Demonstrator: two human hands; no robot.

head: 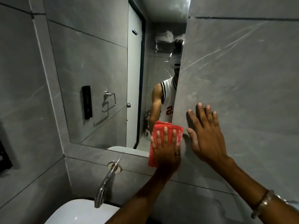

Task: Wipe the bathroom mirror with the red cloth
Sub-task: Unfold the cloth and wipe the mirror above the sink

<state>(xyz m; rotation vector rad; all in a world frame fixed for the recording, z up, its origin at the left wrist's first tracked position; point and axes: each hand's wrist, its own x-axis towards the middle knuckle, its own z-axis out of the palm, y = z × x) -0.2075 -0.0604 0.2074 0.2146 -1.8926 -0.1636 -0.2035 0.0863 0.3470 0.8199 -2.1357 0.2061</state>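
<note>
The bathroom mirror (97,70) is set into the grey tiled wall. It reflects a white door, a towel ring and a person in a white sleeveless shirt. The red cloth (157,129) is folded and lies flat over the mirror's lower right corner and the tile ledge below it. My left hand (166,151) is spread on top of the cloth and presses it to the surface. My right hand (205,135) rests flat with fingers apart on the grey wall tile just right of the mirror's edge, and it holds nothing.
A chrome wall spout (105,183) juts out below the mirror, over a white basin (77,212) at the bottom left. A grey tiled wall (242,70) fills the right side. A dark fixture (4,157) hangs on the left wall.
</note>
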